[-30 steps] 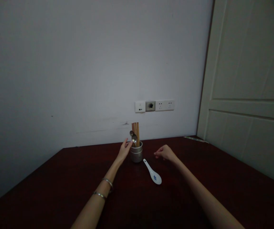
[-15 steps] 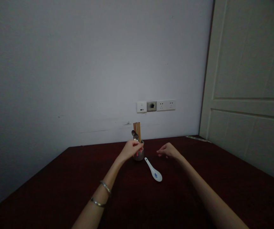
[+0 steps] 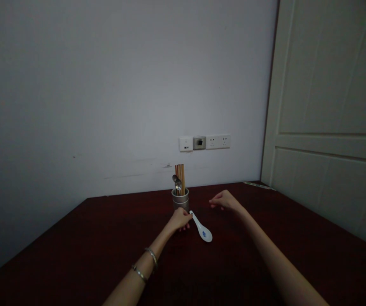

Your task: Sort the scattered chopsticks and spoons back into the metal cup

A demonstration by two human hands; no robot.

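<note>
A white soup spoon (image 3: pixel 203 231) with a blue mark in its bowl lies on the dark red table, handle end pointing away from me. My left hand (image 3: pixel 180 219), with two bangles on the wrist, is at that handle end, its thumb and fingertips closed about the tip. Just behind this hand stands a grey cup (image 3: pixel 180 199), upright, its lower front partly covered by the hand. Several wooden chopsticks (image 3: pixel 180 176) and metal spoons (image 3: pixel 178 184) stand in the cup. To the right, my right hand (image 3: pixel 223 200) hovers or rests with curled, closed fingers, nothing visible in them.
The dark red table (image 3: pixel 106 238) reaches back to a pale wall. Wall sockets (image 3: pixel 218 142) are set above its back edge. A white panelled door (image 3: pixel 316 170) stands at the right. Near the back right corner lies a thin flat strip (image 3: pixel 259 185).
My left hand has come down from the cup's rim to the spoon's handle end. The cup now shows more fully. My right hand keeps its pose, and the view has shifted slightly.
</note>
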